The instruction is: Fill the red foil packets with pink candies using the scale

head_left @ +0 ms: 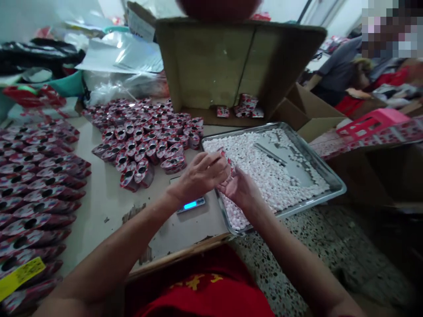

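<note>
Close together over the left edge of a metal tray (pixel 337 190), my two hands meet at a small red-and-white foil pouch (pixel 229 164). My left hand (pixel 206 171) is closed on the pouch, its fingers covering much of it. From below and to the right, my right hand (pixel 238 186) grips the pouch with curled fingers. Many small white-pink pieces (pixel 274 185) are spread in the tray, and a metal bar (pixel 270 154) lies among them. A small digital scale (pixel 191 205) with a lit blue display sits under my left wrist, partly hidden.
Standing open-topped pouches (pixel 142 149) crowd the table's back middle; more pouches (pixel 29 193) stand in rows at left. A cardboard box (pixel 211 66) on its side holds several pouches. At right are another carton (pixel 307 110), a pink basket (pixel 373 123) and a co-worker (pixel 340 66).
</note>
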Demonstrator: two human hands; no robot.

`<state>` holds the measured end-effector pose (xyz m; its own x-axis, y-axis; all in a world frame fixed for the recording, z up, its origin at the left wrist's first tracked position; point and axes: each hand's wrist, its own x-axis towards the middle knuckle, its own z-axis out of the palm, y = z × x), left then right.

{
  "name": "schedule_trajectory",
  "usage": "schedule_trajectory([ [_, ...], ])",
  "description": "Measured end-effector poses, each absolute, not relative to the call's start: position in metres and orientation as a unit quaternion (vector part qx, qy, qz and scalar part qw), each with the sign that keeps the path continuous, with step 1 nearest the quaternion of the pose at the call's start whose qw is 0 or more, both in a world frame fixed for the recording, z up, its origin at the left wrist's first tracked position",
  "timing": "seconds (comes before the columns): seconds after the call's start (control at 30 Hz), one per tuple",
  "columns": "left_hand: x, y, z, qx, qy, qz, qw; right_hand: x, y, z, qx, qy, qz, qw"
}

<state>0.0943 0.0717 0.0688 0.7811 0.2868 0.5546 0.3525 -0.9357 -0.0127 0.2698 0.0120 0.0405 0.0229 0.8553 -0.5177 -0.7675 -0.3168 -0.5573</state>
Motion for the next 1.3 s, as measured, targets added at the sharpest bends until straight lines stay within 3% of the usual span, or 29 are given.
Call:
schedule_trajectory([
  [0.17,0.120,0.074,0.069,-0.959,-0.108,-0.241,0.103,0.284,0.018,0.043,-0.370,0.110,0.668,0.636],
  [0.3,0.130,0.062,0.044,-0.908,-0.222,-0.350,0.065,0.290,0.019,0.038,-0.338,0.133,0.678,0.639],
  [0.43,0.138,0.049,0.023,-0.808,-0.367,-0.452,-0.092,0.292,0.017,0.039,-0.363,0.155,0.683,0.615],
  [0.57,0.120,0.039,0.010,-0.703,-0.459,-0.482,-0.250,0.303,0.012,0.039,-0.394,0.138,0.707,0.571],
  [0.7,0.072,0.028,0.005,-0.627,-0.521,-0.476,-0.331,0.325,0.007,0.038,-0.396,0.077,0.721,0.563],
  [0.87,0.027,0.018,-0.010,-0.614,-0.561,-0.447,-0.330,0.339,0.011,0.041,-0.419,-0.005,0.700,0.579],
  [1.03,0.019,0.016,-0.023,-0.619,-0.568,-0.435,-0.324,0.320,0.014,0.049,-0.473,-0.035,0.711,0.520],
  [1.3,-0.020,0.006,-0.005,-0.591,-0.571,-0.464,-0.332,0.313,0.018,0.062,-0.506,-0.106,0.725,0.455],
])
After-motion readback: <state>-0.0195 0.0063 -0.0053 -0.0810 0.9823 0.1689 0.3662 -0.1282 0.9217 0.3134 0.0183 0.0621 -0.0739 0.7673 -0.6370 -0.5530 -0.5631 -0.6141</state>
